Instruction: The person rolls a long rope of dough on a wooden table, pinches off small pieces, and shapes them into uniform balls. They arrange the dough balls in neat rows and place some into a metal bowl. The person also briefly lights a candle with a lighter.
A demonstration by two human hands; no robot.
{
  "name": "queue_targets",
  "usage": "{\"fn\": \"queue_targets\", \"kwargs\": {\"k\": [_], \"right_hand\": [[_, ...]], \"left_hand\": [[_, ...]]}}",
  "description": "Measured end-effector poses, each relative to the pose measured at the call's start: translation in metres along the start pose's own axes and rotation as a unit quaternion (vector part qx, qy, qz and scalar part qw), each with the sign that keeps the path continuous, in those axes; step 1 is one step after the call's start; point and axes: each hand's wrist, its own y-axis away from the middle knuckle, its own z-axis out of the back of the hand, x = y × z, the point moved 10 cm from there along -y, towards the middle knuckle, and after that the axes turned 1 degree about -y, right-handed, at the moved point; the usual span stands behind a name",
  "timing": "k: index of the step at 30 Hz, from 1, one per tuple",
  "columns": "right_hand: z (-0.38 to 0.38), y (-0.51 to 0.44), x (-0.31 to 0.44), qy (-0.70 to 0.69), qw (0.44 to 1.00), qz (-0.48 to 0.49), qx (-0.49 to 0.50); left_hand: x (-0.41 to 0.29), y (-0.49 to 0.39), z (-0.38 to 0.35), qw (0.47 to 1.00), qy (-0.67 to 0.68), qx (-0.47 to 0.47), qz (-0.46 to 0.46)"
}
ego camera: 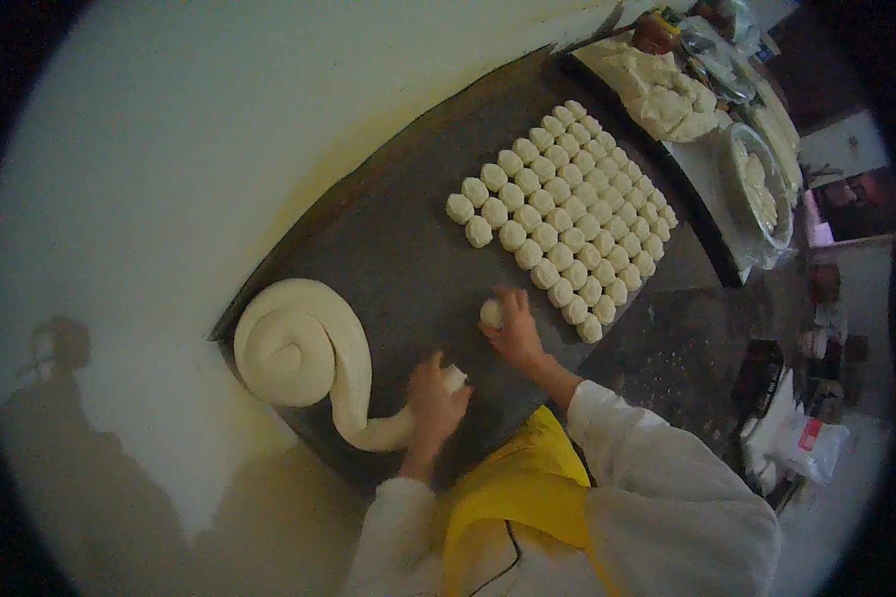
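Note:
A thick rope of pale dough (352,373) lies coiled in a spiral at the left end of the dark work surface (411,298). Its loose end runs toward me, and my left hand (434,403) is closed around that end, with the tip of the dough showing past the fingers. Farther right, my right hand (517,328) holds a small dough piece (490,313) between thumb and fingers, just above or on the surface; which one I cannot tell. Beyond it sit many round dough pieces (573,209) in close rows.
A pale wall (269,149) borders the surface's far side. Past a dark raised edge (664,157) at right lie a large dough lump (657,93) and a white tub (739,172) lined with plastic. A plastic bag (814,448) rests at lower right. A yellow apron (523,492) covers my front.

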Motion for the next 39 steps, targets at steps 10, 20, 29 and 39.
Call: {"fn": "queue_targets", "kwargs": {"k": [10, 20, 29, 39], "right_hand": [[-0.013, 0.011, 0.006, 0.003, 0.999, -0.036, -0.027], [-0.127, 0.118, 0.067, 0.151, 0.91, 0.204, 0.328], [-0.096, 0.097, 0.067, 0.109, 0.956, 0.126, 0.242], [-0.061, 0.079, 0.067, 0.185, 0.933, 0.185, 0.248]], "left_hand": [[0.017, 0.025, 0.006, 0.994, -0.092, -0.04, -0.032], [0.003, 0.046, 0.015, 0.984, -0.064, -0.15, -0.068], [0.009, 0.004, -0.001, 0.984, 0.039, 0.141, 0.105], [0.005, -0.013, -0.04, 0.973, -0.075, 0.145, 0.165]]}}
